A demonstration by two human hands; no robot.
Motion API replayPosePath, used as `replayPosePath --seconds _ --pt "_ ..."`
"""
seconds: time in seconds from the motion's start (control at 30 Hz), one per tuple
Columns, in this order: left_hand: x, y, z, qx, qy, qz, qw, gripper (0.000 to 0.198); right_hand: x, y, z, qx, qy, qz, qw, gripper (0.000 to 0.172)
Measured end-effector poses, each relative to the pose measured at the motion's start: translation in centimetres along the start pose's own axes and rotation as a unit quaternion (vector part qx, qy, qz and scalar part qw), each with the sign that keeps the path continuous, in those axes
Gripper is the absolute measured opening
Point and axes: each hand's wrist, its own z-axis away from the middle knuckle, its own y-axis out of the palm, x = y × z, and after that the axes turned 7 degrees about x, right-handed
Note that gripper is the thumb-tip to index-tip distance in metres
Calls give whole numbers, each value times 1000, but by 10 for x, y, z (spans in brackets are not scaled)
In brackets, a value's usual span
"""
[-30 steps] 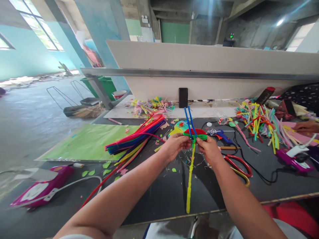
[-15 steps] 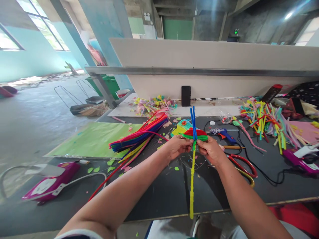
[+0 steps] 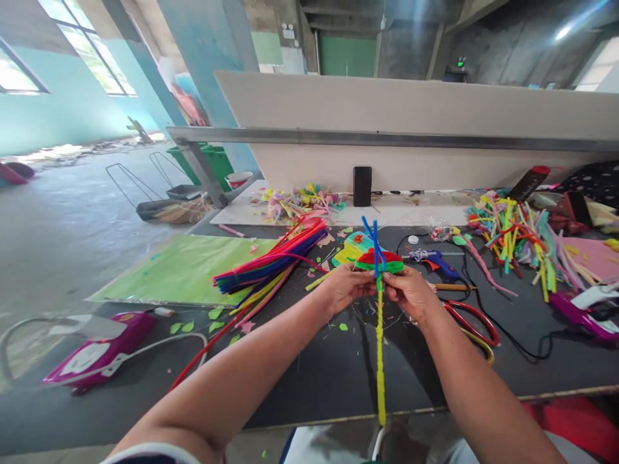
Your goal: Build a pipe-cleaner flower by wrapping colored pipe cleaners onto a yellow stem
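Between my two hands is a pipe-cleaner flower with a red and green head [image 3: 393,265] and a long yellow stem [image 3: 380,361] hanging down past the table's front edge. Two blue pipe cleaners [image 3: 376,240] stand up from where the stem meets the head. My left hand [image 3: 355,287] pinches that joint from the left, fingers closed. From the other side my right hand [image 3: 405,288] grips it, thumb against the green wrap. Just behind the head lies a flat blue and yellow piece [image 3: 353,248] with a small red flower on it.
Left of my hands a bundle of coloured pipe cleaners [image 3: 271,258] lies on a green sheet [image 3: 159,270]. On the right are a blue glue gun [image 3: 440,263], red-handled scissors [image 3: 476,321] and a pile of pipe-cleaner pieces [image 3: 525,238]. Purple power strips [image 3: 104,351] sit at both sides; a phone [image 3: 362,186] stands behind.
The blue pipe cleaners have bent and spread, one tip now leaning left. The yellow stem's lower end has swung slightly right. Both hands keep their hold at the joint.
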Motion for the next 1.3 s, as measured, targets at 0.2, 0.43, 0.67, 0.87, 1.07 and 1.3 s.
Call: replayPosePath --seconds 0.2,0.43,0.67,0.87,1.07,1.3 --pt "-4 -2 2 41 6 -22 999 31 0 2 -1 -28 -12 -13 999 29" --pt "0 -2 0 16 6 -42 999 31 -1 2 -1 -28 -10 -21 999 30" --pt "10 1 -1 -29 74 -55 995 31 -4 1 -2 -16 -7 2 1000 30" --pt "3 3 -2 -60 126 -126 982 38 -5 0 -2 -18 15 23 999 30" --pt "1 3 -2 -129 240 -343 899 36 -5 2 -4 -40 16 27 999 32" --pt "-2 -1 -1 -138 261 -470 832 9 -8 2 -5 -36 1 35 999 32"
